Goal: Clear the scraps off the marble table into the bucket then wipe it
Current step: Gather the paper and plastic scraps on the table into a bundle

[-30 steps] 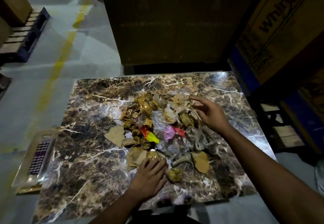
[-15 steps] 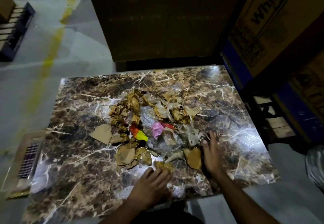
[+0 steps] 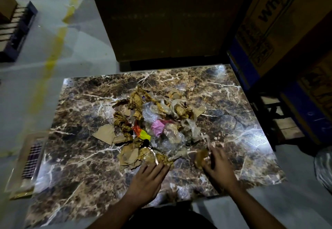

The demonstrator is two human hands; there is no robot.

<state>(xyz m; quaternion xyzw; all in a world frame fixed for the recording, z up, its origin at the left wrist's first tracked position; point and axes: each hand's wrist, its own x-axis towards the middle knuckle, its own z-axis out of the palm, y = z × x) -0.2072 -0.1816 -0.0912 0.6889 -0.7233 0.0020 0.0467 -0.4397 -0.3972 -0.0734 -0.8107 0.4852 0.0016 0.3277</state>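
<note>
A heap of scraps (image 3: 154, 124) lies mid-table on the brown marble table (image 3: 75, 139): crumpled brown paper, clear plastic, a pink piece (image 3: 157, 126) and a red-yellow wrapper (image 3: 142, 133). A flat cardboard scrap (image 3: 105, 133) sits at the heap's left. My left hand (image 3: 147, 180) lies flat at the heap's near edge, straight fingers touching crumpled paper (image 3: 164, 159). My right hand (image 3: 218, 167), blurred, has spread fingers against a brown cardboard piece (image 3: 200, 157) at the heap's near right. A dark shape (image 3: 161, 216) under the near edge may be the bucket; I cannot tell.
A tall dark box (image 3: 161, 22) stands behind the table. Printed cartons (image 3: 280, 22) and a wooden pallet (image 3: 283, 121) crowd the right side. A flat clear tray (image 3: 28, 160) lies on the floor at the left. A pale bag (image 3: 323, 167) shows at the right edge.
My right hand came from the heap's far right to its near right and now pushes the cardboard piece. My left hand slid slightly toward the near edge.
</note>
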